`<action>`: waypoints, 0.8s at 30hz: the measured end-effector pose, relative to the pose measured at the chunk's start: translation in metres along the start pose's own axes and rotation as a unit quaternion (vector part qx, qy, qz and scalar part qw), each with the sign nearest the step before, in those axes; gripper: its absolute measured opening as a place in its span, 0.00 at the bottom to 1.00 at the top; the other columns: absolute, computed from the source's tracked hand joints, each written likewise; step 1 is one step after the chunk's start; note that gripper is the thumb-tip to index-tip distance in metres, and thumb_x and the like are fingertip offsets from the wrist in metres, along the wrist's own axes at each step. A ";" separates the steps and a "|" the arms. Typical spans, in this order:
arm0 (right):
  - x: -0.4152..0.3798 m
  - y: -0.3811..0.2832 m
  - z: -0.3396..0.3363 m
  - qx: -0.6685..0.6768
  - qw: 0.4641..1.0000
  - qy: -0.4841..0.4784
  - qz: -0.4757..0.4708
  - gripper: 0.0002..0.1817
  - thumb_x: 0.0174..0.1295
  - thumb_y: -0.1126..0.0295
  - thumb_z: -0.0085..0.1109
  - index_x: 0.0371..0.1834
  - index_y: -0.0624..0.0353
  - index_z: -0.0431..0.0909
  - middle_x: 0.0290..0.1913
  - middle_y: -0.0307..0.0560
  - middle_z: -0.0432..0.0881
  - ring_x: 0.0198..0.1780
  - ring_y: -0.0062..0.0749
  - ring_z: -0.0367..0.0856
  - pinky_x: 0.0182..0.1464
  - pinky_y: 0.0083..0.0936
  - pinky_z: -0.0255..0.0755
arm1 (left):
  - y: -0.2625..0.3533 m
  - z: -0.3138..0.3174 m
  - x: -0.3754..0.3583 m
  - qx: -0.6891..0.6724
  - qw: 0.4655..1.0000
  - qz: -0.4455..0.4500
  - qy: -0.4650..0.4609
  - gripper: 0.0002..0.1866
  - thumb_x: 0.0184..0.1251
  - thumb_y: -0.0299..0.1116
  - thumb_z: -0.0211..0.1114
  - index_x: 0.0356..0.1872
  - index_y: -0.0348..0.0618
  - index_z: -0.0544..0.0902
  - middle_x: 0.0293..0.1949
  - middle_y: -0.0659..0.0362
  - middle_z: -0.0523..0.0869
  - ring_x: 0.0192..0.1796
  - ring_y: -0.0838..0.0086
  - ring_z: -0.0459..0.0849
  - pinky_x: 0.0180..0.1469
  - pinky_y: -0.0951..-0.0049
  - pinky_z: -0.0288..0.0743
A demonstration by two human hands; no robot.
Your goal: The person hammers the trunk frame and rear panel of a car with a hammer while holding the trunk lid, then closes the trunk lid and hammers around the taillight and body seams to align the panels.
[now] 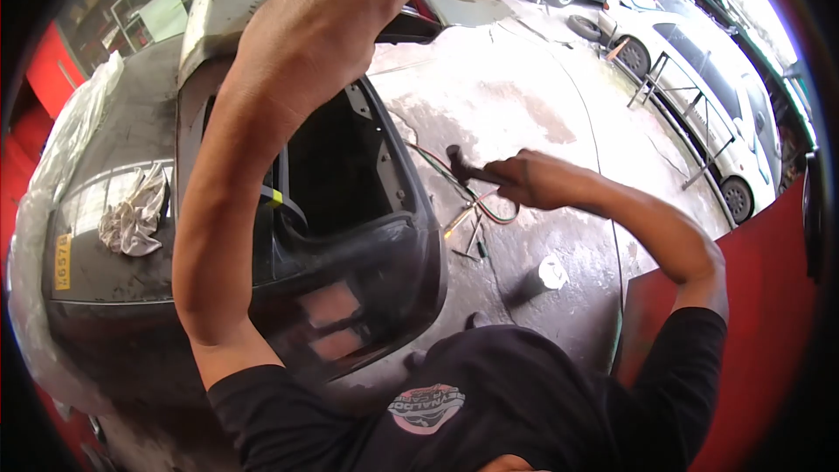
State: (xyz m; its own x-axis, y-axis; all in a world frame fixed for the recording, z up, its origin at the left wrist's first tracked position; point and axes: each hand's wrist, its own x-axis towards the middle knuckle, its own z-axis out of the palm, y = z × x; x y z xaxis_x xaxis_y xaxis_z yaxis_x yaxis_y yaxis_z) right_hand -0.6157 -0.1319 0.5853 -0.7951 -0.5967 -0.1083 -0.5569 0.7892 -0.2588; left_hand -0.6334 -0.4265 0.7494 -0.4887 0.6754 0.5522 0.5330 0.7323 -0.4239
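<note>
My right hand [535,180] is closed around the handle of a hammer [465,169], held out to the right of the car body. The hammer's dark head points left, apart from the car. My left hand [328,13] is raised at the top, its fingers curled over a pale raised car panel [229,0] with lettering on it. A red and dark lamp-like part [418,10] shows beside those fingers. Some of the fingertips are cut off by the frame's edge. Below my left arm is the dark car body [384,297] with an opening.
A crumpled cloth [135,212] lies on the dark panel beside a yellow plate [63,262]. Hoses [444,173] and tools [474,240] lie on the floor near a white-topped can [551,273]. A metal stand [690,105] and a white car [734,79] are at right.
</note>
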 end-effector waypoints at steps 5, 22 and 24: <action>0.003 0.002 -0.052 0.072 0.956 0.278 0.061 0.22 0.67 0.67 0.56 0.62 0.64 0.76 0.25 0.60 0.80 0.26 0.51 0.81 0.33 0.41 0.73 | -0.008 0.015 0.001 0.041 0.996 0.020 0.072 0.34 0.47 0.17 0.75 0.63 0.42 0.83 0.66 0.54 0.82 0.70 0.58 0.77 0.73 0.62 0.73; 0.002 0.043 -0.039 -0.018 0.990 0.137 -0.024 0.18 0.65 0.66 0.61 0.55 0.63 0.80 0.29 0.63 0.81 0.32 0.56 0.82 0.39 0.46 0.73 | -0.005 0.017 -0.003 0.036 0.998 0.001 0.048 0.34 0.51 0.18 0.73 0.65 0.45 0.82 0.70 0.53 0.79 0.75 0.56 0.73 0.76 0.59 0.68; -0.008 0.017 -0.094 0.071 0.959 0.265 0.066 0.18 0.70 0.65 0.53 0.58 0.63 0.79 0.37 0.65 0.86 0.37 0.55 0.86 0.44 0.48 0.78 | -0.002 0.013 -0.003 0.032 0.999 -0.005 0.042 0.34 0.52 0.19 0.73 0.65 0.45 0.81 0.70 0.54 0.79 0.75 0.56 0.72 0.76 0.59 0.68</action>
State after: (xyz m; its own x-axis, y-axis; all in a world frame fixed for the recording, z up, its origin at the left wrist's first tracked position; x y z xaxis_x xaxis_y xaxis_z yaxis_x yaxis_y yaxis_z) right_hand -0.6413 -0.1006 0.6716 -0.8881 -0.3051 0.3438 -0.4341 0.8027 -0.4090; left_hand -0.6421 -0.4285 0.7390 -0.4321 0.6610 0.6135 0.4818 0.7442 -0.4626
